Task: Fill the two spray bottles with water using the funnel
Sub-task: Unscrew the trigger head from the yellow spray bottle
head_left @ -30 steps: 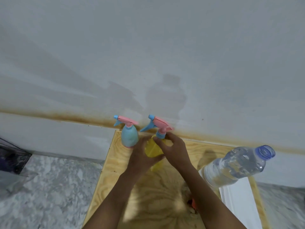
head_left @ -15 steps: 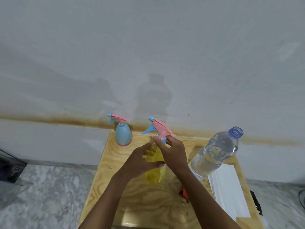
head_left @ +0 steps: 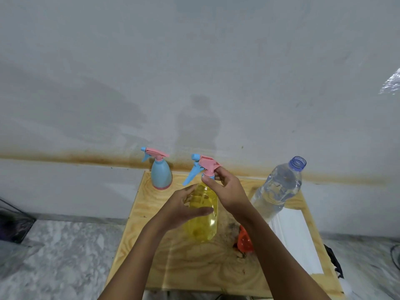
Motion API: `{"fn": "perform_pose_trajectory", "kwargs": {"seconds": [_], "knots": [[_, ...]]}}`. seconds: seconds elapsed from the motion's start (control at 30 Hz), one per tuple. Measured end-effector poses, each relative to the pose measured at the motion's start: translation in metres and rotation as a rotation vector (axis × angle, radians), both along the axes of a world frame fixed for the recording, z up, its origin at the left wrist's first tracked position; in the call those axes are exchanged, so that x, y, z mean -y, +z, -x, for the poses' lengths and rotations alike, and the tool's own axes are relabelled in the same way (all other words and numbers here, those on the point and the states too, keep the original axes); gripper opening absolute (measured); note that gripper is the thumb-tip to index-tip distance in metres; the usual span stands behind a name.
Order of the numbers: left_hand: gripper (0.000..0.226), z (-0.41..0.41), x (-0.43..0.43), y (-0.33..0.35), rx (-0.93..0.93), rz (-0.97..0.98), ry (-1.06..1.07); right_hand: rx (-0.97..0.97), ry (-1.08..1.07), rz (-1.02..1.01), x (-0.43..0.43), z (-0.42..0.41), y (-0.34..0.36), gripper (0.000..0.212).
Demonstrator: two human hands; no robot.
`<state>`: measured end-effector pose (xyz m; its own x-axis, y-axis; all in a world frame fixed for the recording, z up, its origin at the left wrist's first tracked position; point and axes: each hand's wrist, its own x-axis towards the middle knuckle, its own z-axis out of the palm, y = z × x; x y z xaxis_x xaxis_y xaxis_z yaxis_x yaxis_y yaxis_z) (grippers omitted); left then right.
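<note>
Pale plywood table top (head_left: 149, 215) set against a stained white wall, with a flat white board (head_left: 296, 241) lying along its right side. Tallest item is a clear plastic water bottle (head_left: 278, 189), upright at right rear, cap off, water high up the body. Judged heavy and thin-walled, likely to buckle and slosh if squeezed, so best taken low round the body with a second hand steadying the pour. Next is a translucent yellow plastic spray bottle (head_left: 203, 226) at mid-table between the two hands. It looks empty, so light and easy to tip, and its smooth rounded wall is probably slick once wet. Cannot tell for certain that its base sits on the wood. Left hand (head_left: 180, 211) wraps its middle, thumb across the front, fingers curled round the back. An opaque blue plastic spray bottle (head_left: 161, 176) stands alone at the left rear corner, head on, well apart from both hands. Right hand (head_left: 228, 191) pinches the yellow bottle's pink-and-blue plastic trigger head (head_left: 205, 164) at the collar. That is a sound spot, since the collar looks stiff and the thin lever would flex. Step judged to be unscrewing; whether it is loose, cannot tell. Smallest is a small orange plastic funnel (head_left: 244, 240), on the table just right of the yellow bottle and partly hidden by the right forearm. It looks light and rigid; lift it by the rim and steady it in the neck.
</note>
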<state>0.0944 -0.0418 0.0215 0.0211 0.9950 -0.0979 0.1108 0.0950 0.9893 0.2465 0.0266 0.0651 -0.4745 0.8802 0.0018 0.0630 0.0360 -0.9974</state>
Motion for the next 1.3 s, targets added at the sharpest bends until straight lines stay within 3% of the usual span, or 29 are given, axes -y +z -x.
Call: {"fn": "perform_pose_trajectory", "kwargs": {"seconds": [0.13,0.37,0.57,0.77,1.17,1.3], "knots": [[0.047,-0.003,0.005,0.0,0.06,-0.001,0.025,-0.073,-0.08,0.095,0.005,0.0,-0.01,0.019],[0.054,-0.01,0.011,-0.001,0.037,-0.053,0.046,-0.026,-0.176,-0.049,0.02,0.005,-0.008,0.023],[0.047,-0.013,0.012,-0.005,0.05,-0.058,0.109,-0.188,-0.236,0.153,0.026,0.009,-0.01,0.013],[0.063,-0.019,0.008,-0.008,-0.012,-0.082,0.11,-0.056,-0.279,0.02,0.03,0.015,-0.013,0.014],[0.06,-0.019,0.003,-0.016,-0.111,-0.097,0.152,0.1,-0.297,-0.054,0.022,0.012,-0.016,0.039],[0.069,-0.017,0.003,-0.023,-0.129,-0.068,0.155,0.124,-0.299,-0.165,0.015,0.008,-0.018,0.033]]}}
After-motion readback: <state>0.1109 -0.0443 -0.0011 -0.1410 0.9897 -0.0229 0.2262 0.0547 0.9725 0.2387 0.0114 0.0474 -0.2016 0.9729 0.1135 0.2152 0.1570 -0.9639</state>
